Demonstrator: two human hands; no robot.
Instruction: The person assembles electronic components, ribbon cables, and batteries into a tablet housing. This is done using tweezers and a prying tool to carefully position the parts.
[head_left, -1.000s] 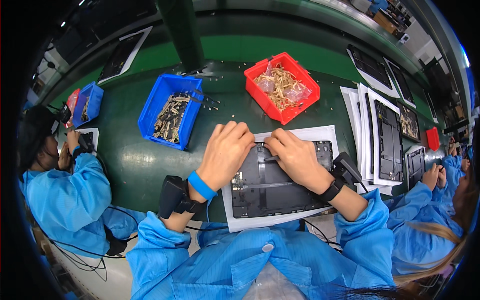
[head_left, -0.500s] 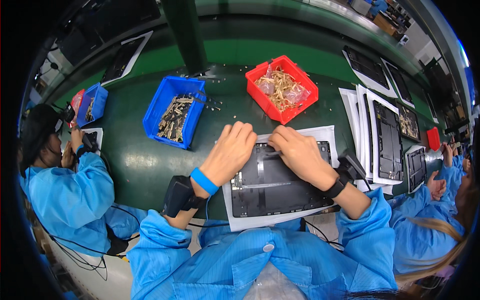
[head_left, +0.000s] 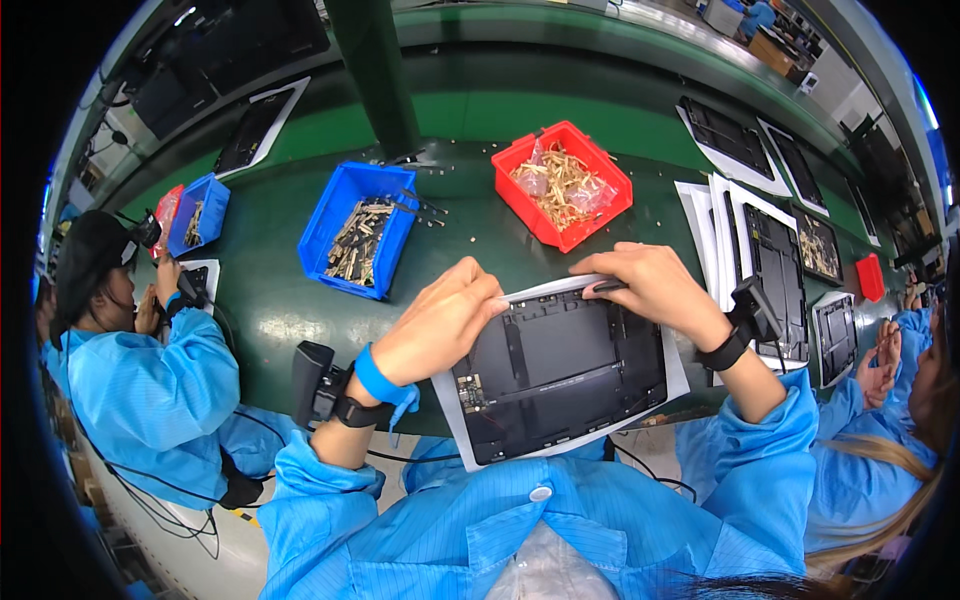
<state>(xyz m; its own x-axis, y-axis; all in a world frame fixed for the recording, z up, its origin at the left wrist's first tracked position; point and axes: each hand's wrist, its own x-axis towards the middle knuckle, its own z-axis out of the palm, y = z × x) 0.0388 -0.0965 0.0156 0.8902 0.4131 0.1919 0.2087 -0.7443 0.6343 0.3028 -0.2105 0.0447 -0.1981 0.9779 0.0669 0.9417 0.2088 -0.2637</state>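
Note:
In front of me is a black tablet back housing [head_left: 570, 345] with a small circuit board on its left side. A white sheet [head_left: 678, 372] lies beneath it, and the two look tilted, far edge raised. My left hand [head_left: 440, 320] pinches their far left corner between thumb and fingers. At the far right edge, my right hand [head_left: 650, 285] is closed, its fingertips over the rim. A short slim black piece [head_left: 606, 286] shows between its thumb and fingers; its kind is unclear. Both wrists wear black straps with a box-shaped device, the left also a blue band.
Beyond my hands stand a blue bin [head_left: 358, 230] of small strips and a red bin [head_left: 563, 185] of tan scraps and clear plastic. Housings with white sheets are stacked [head_left: 775, 280] at right. Co-workers in blue sit left [head_left: 150, 375] and right [head_left: 865, 460]. Thin dark strips [head_left: 428, 207] lie by the blue bin.
My hands have moved apart, the left to the near left corner area, the right rightward along the far edge. The housing and sheet have turned slightly and shifted toward me, their far edge lifted.

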